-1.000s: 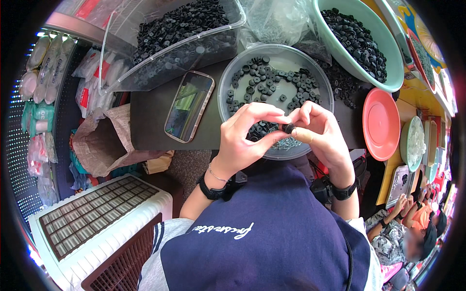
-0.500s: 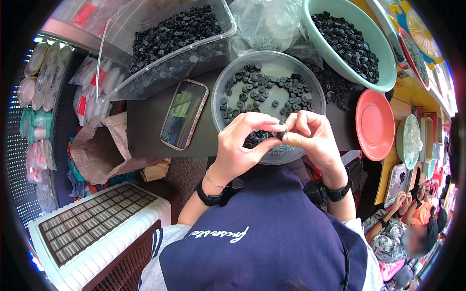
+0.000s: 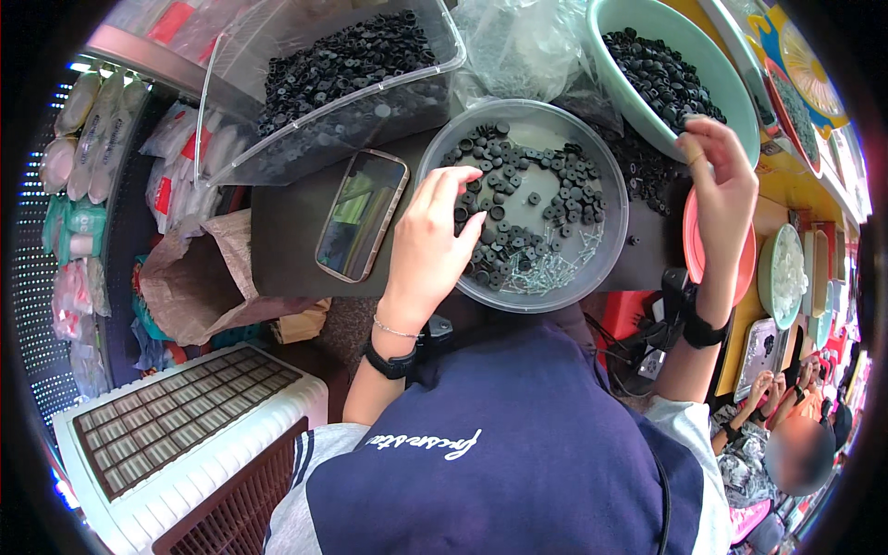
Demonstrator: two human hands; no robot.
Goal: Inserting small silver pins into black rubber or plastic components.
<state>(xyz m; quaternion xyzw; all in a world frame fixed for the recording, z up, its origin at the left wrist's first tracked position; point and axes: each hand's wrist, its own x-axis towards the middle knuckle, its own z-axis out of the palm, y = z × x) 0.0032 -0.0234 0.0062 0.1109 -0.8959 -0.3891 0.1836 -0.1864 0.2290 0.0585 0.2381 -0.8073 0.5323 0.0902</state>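
Observation:
My left hand (image 3: 427,242) is over the left rim of a round clear tub (image 3: 618,199), thumb and fingers apart. No piece shows between them. Inside the tub are small round black caps (image 3: 578,190) and a heap of thin silvery screws (image 3: 546,268). Out to the right, my right hand (image 3: 723,180) reaches to the near rim of a mint-green basin (image 3: 751,139) that holds many black caps (image 3: 647,69). Its thumb and fingertips are slightly parted, with nothing visible in them.
A clear bin (image 3: 347,109) of black parts stands at the back left, beside a plastic bag (image 3: 518,46). A phone (image 3: 363,217) lies left of the tub. A red plate (image 3: 694,245) sits under my right forearm. Loose black parts (image 3: 647,176) lie behind it. Other people (image 3: 758,444) sit far right.
My hands have parted from a small black cap they held together over the tub. The right hand went up and right to the green basin; the left drew back slightly and opened.

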